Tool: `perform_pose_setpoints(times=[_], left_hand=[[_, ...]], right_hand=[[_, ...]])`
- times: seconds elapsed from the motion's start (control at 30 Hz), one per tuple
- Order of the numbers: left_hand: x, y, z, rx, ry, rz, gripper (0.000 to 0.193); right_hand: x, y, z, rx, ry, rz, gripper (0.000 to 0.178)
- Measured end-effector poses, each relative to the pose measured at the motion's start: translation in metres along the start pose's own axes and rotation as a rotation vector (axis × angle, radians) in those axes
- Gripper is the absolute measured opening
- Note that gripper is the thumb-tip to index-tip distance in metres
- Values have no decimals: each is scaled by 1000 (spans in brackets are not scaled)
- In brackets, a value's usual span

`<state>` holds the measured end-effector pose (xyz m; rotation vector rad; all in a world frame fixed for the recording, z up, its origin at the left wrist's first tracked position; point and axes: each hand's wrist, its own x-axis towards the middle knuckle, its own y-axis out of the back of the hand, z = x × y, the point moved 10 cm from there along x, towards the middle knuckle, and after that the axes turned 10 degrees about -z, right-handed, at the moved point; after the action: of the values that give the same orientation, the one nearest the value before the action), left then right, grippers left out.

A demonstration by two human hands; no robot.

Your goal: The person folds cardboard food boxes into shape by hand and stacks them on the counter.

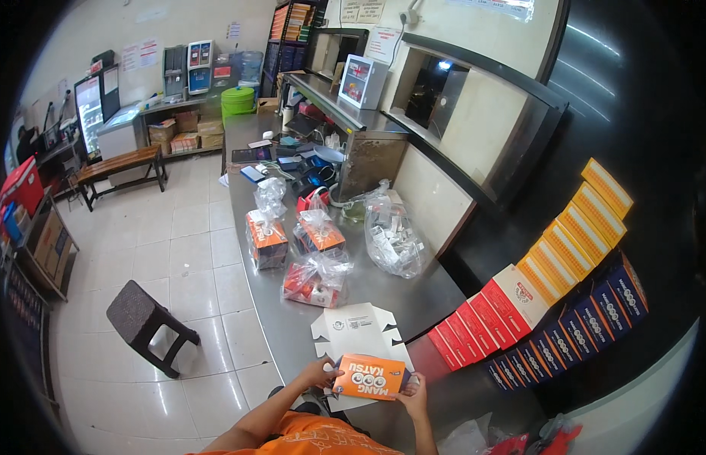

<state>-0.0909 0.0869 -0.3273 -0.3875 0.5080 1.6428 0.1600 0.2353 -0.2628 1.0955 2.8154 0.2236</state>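
Note:
A partly folded cardboard food box (358, 326) lies on the steel counter close to my body. Its white inner side and cut flaps spread away from me, while an orange printed panel (368, 377) stands toward me. My left hand (320, 373) pinches the left end of that panel. At the right end, my right hand (414, 390) grips the panel's corner, its fingers bent around the edge. Just beyond the flaps sits a red box in a clear plastic bag (316, 282). Farther back are two bagged orange boxes, one on the left (266, 241) and one on the right (321, 233).
Stacks of red boxes (474, 326), yellow boxes (569, 243) and dark blue boxes (573, 326) line the right side. A clear bag of small packets (395, 239) rests by the wall. A dark stool (144, 315) stands on the tiled floor at left.

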Motion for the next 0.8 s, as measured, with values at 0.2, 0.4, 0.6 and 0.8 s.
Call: perform_pose_setpoints(times=[0.2,0.4,0.6,0.8], left_hand=[[-15,8,20,-40,-203,126,57],[-35,22,39,-193,-503,302,49],[-11,24,27,-80,-278,250,44],[-1,28,8,-203,-147,329,52]], right_hand=[[-1,2,2,57,-29,28,77],[7,0,8,-7,-39,-30,75],[11,12,36,-92,-133,53,48],[19,17,94,26,-335,101,38]])
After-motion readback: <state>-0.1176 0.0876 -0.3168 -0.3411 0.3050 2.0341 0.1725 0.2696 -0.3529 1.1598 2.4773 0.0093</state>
